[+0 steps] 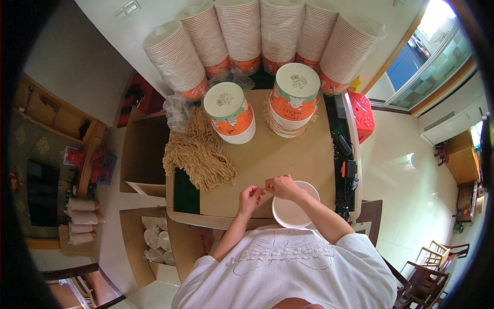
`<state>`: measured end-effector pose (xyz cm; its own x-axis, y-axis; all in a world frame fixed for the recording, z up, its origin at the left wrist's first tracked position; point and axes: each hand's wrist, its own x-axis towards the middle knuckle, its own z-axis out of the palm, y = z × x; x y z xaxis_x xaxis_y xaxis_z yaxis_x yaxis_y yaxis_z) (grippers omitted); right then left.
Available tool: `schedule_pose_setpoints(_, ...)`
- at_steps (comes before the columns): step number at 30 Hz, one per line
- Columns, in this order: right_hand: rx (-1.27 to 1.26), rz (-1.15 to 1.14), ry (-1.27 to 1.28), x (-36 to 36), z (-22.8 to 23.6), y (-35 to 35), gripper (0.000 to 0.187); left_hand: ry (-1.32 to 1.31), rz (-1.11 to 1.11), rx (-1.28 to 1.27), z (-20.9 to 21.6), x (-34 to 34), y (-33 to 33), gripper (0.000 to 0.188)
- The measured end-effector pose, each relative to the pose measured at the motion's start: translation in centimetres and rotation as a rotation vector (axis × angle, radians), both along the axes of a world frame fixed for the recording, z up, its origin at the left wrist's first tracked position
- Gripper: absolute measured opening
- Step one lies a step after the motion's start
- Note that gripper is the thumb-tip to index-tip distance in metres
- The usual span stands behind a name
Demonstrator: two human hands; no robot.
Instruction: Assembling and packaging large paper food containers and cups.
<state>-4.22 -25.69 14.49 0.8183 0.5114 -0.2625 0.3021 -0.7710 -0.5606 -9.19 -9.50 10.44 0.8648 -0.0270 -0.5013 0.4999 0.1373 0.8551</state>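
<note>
My left hand (pixel 251 200) and my right hand (pixel 283 186) meet at the table's near edge, fingers pinched together. Between their fingertips is what looks like a thin tan cord, mostly hidden by the fingers. Under my right forearm a white paper bucket (pixel 294 212) stands with its open mouth up, close to my body. Beyond my left hand lies a heap of tan cords (pixel 203 154). Farther off, upside-down orange and green printed buckets form a left stack (pixel 229 116) and a right stack (pixel 293 103); cords hang around the lower rims of the right one.
Tall plastic-wrapped stacks of paper buckets (pixel 239 31) line the wall at the back. Cardboard (pixel 257 165) covers the tabletop. Black adapters and cables (pixel 349 175) lie along the right edge, by a red stool (pixel 362 116). Left of the table an open carton (pixel 154 239) holds wrapped white buckets.
</note>
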Motion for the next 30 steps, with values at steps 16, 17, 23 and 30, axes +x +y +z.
schedule_pose_setpoints(16, -0.036, 0.010, -0.009, 0.0, 0.5, 0.0, 0.015, -0.055, -0.097, 0.024, -0.3, 0.5, 0.0, 0.010)
schedule_pose_setpoints(17, -0.025, 0.001, -0.021, 0.0, 0.5, 0.1, 0.014, -0.089, -0.084, 0.043, -0.7, 0.5, 0.1, 0.010)
schedule_pose_setpoints(23, -0.008, -0.028, -0.159, -0.3, -0.9, 0.8, 0.012, -0.679, -0.130, 0.876, -0.5, 1.4, -1.6, 0.011)
schedule_pose_setpoints(30, 0.189, -0.202, -0.181, 0.0, 0.1, 0.4, 0.009, -0.269, -0.089, 0.287, -3.6, 3.6, 1.2, 0.020)
